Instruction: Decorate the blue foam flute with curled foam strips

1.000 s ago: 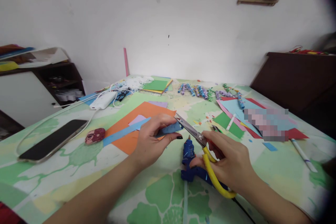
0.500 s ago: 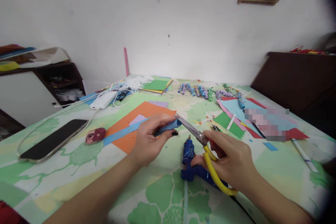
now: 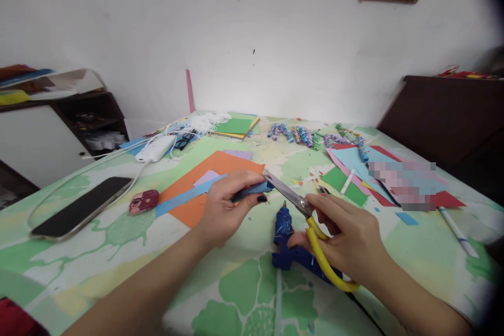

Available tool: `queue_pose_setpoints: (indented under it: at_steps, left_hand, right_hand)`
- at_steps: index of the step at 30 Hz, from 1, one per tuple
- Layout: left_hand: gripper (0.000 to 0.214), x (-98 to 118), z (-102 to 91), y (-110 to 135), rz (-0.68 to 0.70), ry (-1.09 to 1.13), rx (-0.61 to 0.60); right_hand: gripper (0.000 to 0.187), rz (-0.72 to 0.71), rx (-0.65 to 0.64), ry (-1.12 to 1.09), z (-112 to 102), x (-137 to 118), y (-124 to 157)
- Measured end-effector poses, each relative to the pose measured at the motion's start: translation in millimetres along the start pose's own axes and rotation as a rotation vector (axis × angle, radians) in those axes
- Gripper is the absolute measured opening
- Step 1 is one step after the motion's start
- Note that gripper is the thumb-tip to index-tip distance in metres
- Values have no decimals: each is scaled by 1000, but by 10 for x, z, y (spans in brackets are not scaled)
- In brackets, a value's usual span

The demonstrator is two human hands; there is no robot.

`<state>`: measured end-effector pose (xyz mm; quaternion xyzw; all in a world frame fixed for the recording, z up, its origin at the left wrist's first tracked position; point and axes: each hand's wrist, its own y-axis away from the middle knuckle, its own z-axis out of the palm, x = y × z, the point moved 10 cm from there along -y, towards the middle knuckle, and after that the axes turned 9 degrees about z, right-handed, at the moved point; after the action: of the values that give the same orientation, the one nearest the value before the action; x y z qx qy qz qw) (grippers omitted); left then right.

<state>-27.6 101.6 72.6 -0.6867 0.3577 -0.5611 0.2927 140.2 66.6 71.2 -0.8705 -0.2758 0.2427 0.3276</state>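
- Thumb of the left hand has drawn back slightly along the rolled blue paper since a second ago.
- Glue gun at 1 o'clock, partly behind the right hand.
- Right hand at 2 o'clock, closed round the yellow-handled scissors; their tips sit at the blue paper, contact unclear.
- Left hand at 11 o'clock, pinching the blue paper, which lies at 12.
- Orange sheet beyond, at 11 o'clock.
- Curled paper pieces farther off, just past 12.

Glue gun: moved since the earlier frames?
No. The glue gun sits at the same spot on the tablecloth print; both show only the same slight shift in the picture.
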Motion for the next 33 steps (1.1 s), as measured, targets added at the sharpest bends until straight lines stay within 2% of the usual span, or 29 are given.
queue_pose_setpoints:
  at_steps: [11, 17, 23, 28, 33]
  left_hand:
    - [17, -71, -14, -10, -38, 122, 20]
    - [21, -120, 34, -42, -159, 219, 24]
    - [25, -248, -115, -64, -243, 319, 191]
    - [23, -436, -248, -47, -293, 412, 329]
    - [21, -483, -203, -47, -336, 466, 307]
  right_hand:
    - [30, 11, 13, 42, -34, 13, -24]
    - [36, 217, -21, 84, 5, 339, -83]
    - [42, 460, -201, 198, 174, 735, -87]
    - [42, 553, -277, 261, 251, 879, -63]
    - [44, 644, -355, 367, 296, 1042, -21]
